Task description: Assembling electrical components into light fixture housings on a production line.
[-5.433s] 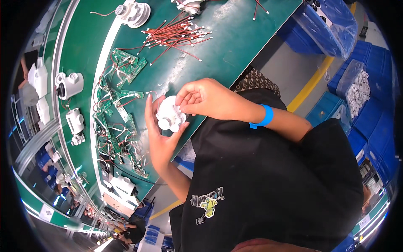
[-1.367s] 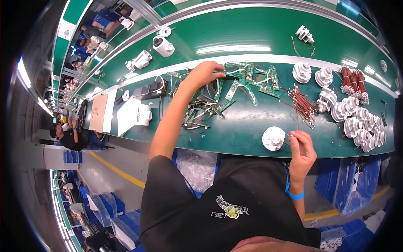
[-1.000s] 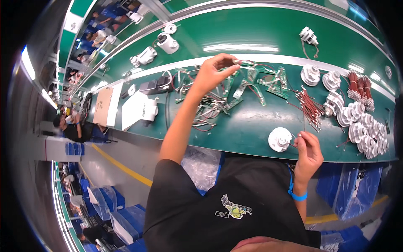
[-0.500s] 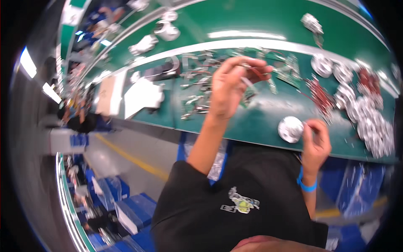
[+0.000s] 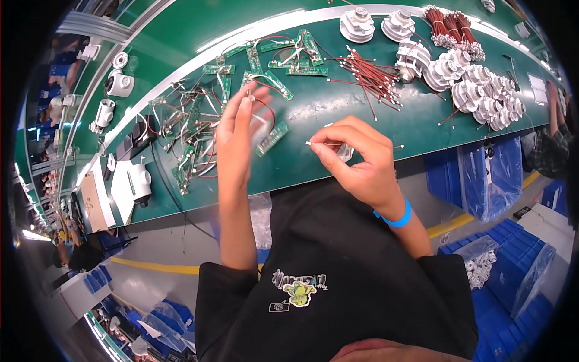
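Note:
My left hand (image 5: pixel 234 148) is raised over the bench, its thumb and fingers pinched on the wire lead of a green circuit board (image 5: pixel 273 139). The board hangs beside the palm, slightly blurred, with red and white wires looping from it. To its right, my right hand (image 5: pixel 369 158) pinches a thin cable (image 5: pixel 310 143) near its small white connector; the cable's other end sticks out past the back of the hand. Partly hidden under the right hand, a round white housing (image 5: pixel 345 152) sits on the bench. The two hands are apart.
Wired circuit boards (image 5: pixel 196 114) lie heaped left of my hands, with more behind them. Loose red cables (image 5: pixel 368 75) are spread at the back. White housings (image 5: pixel 476 90) crowd the right side, near bundled cables (image 5: pixel 452 27). Blue bins (image 5: pixel 512 256) stand below the bench.
My view has turned toward the right. The right hand has left the round white housing's edge and now pinches a cable. The left hand still holds the board's lead.

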{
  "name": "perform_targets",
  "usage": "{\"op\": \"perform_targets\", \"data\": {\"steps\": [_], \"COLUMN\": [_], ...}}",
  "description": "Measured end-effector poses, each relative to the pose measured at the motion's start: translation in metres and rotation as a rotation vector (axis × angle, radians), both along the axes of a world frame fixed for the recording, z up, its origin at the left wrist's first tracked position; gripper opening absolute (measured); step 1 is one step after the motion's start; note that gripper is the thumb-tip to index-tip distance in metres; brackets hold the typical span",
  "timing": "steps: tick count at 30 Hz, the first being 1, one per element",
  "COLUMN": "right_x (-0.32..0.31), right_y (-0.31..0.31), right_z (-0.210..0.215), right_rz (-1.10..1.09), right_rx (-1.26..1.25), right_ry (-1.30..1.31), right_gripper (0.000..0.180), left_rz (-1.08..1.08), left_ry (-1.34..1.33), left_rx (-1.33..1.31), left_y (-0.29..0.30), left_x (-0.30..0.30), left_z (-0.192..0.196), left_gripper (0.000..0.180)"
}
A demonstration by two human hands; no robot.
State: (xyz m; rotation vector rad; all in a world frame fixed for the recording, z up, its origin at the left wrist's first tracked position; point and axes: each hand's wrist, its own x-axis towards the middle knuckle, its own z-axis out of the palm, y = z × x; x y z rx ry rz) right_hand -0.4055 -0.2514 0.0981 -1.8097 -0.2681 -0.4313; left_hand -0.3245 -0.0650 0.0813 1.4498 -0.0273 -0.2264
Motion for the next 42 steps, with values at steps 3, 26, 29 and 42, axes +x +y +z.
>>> {"op": "perform_targets", "data": {"steps": [3,26,29,42], "right_x": [-0.003,-0.003,-0.004,0.009], "right_y": [-0.001,0.003,0.007,0.011], "right_z": [-0.003,-0.012,-0.01,-0.011], "right_rz": [-0.012,-0.014,-0.035,-0.004], "right_rx": [0.008,0.093,0.134,-0.002], "right_ry": [-0.004,0.125,0.135,-0.004], "right_gripper": [0.01,0.008,0.006,0.008], "left_rz": [0.107,0.095,0.258,0.207], "left_ry": [-0.336,0.047,-0.003,-0.391], "left_rx": [0.702,0.173,0.035,-0.128], "left_y": [0.013,0.049,0.05,0.039], "left_x": [-0.004,-0.033,-0.035,-0.055], "left_z": [-0.024,-0.058,-0.058,-0.019], "left_gripper": [0.057,0.018,0.027,0.03]}}
